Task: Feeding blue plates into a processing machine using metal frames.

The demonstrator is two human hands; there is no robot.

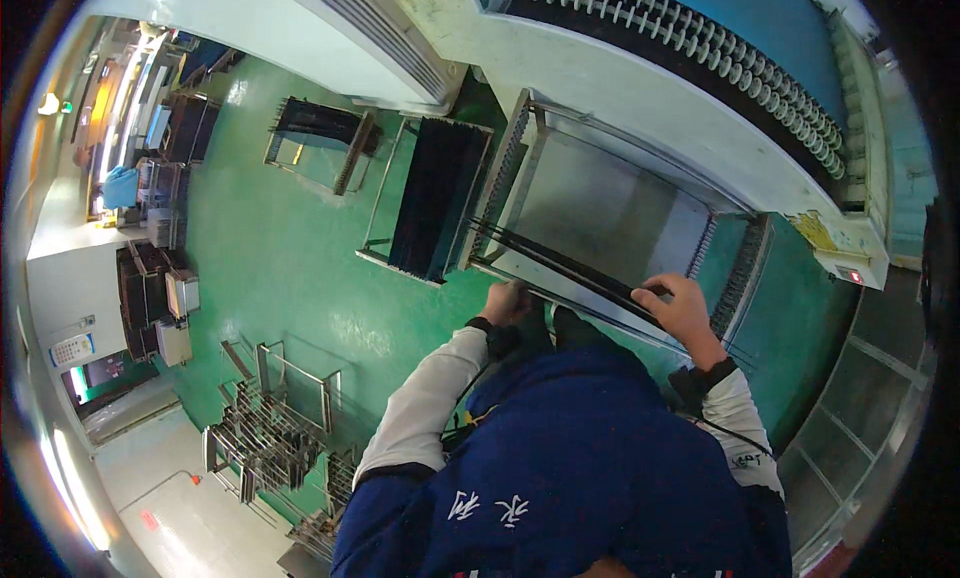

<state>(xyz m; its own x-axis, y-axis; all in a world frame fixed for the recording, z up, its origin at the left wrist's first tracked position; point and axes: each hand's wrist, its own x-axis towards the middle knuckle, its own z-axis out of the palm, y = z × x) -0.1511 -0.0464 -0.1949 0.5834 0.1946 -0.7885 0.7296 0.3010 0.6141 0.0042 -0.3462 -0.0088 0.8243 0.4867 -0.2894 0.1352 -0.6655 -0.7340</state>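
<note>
bright; tube light lower left; glare on green floor; edges bent, dark

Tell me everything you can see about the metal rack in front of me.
The metal rack is an open, boxy frame of greyish bars with toothed side rails. It stands beside the white roller machine, green floor around it. Thin dark strips run from its left rail to the right hand; contact between hand and frame is unclear.

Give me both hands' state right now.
Left hand: fingers look curled; can't tell whether it holds anything.
Right hand: looks closed on the right end of a long dark strip.
</note>
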